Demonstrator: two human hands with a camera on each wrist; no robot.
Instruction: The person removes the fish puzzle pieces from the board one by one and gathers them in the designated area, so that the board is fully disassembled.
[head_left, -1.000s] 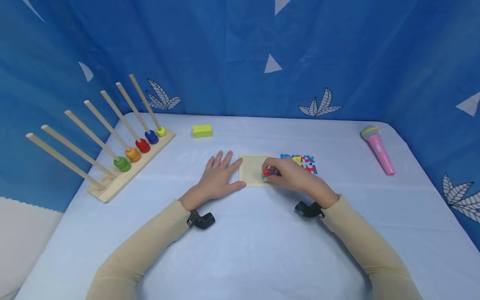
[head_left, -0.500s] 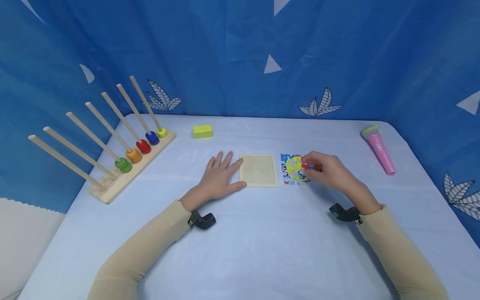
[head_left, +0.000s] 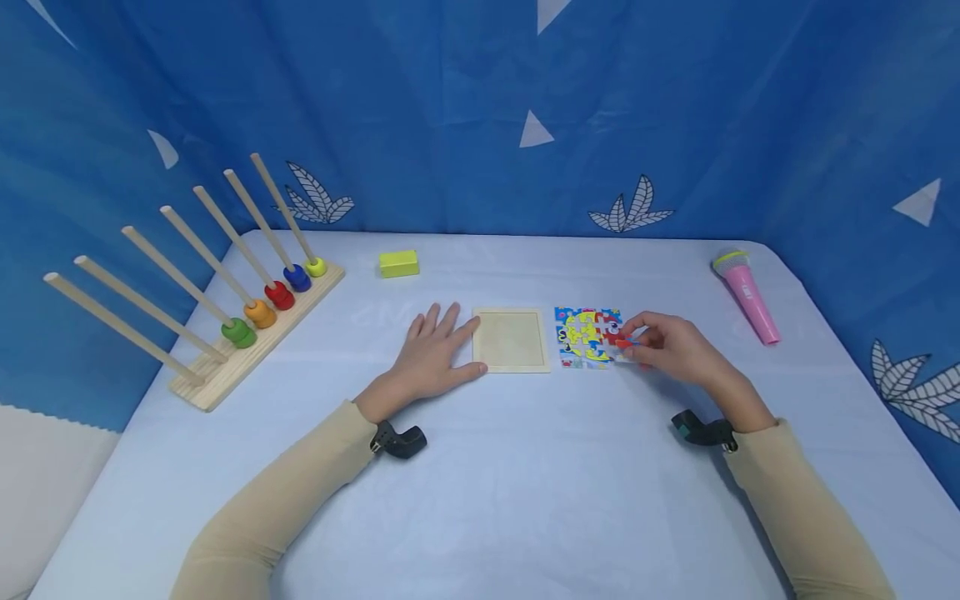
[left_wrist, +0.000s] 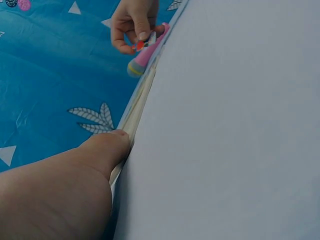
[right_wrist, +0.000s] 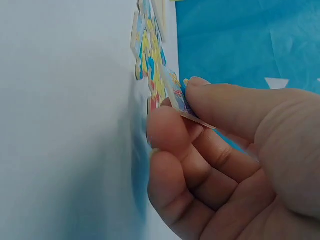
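Observation:
Between its thumb and fingers my right hand (head_left: pixel 670 346) pinches a puzzle piece (right_wrist: pixel 181 96), tilted at the lower right corner of the jigsaw puzzle (head_left: pixel 582 331). Yellow, red and blue pieces of that puzzle lie joined flat on the table; part of its right side is hidden by the fingers. Left of it sits a square wooden frame (head_left: pixel 512 372) with a bare inside. My left hand (head_left: pixel 429 358) lies flat with spread fingers, its thumb and index fingertip touching the frame's left edge. In the left wrist view the left thumb (left_wrist: pixel 107 150) shows beside the frame's edge.
At the left stands a wooden peg stand (head_left: pixel 262 346) with tall pegs and coloured beads. A yellow-green block (head_left: pixel 399 264) lies toward the back. A pink toy microphone (head_left: pixel 750 300) lies at the back right. A blue patterned cloth (head_left: pixel 465 117) hangs behind the white-covered table.
My right hand has moved right from over the wooden frame to the puzzle's right side, bringing the piece to its lower right corner. The left hand has stayed at the frame.

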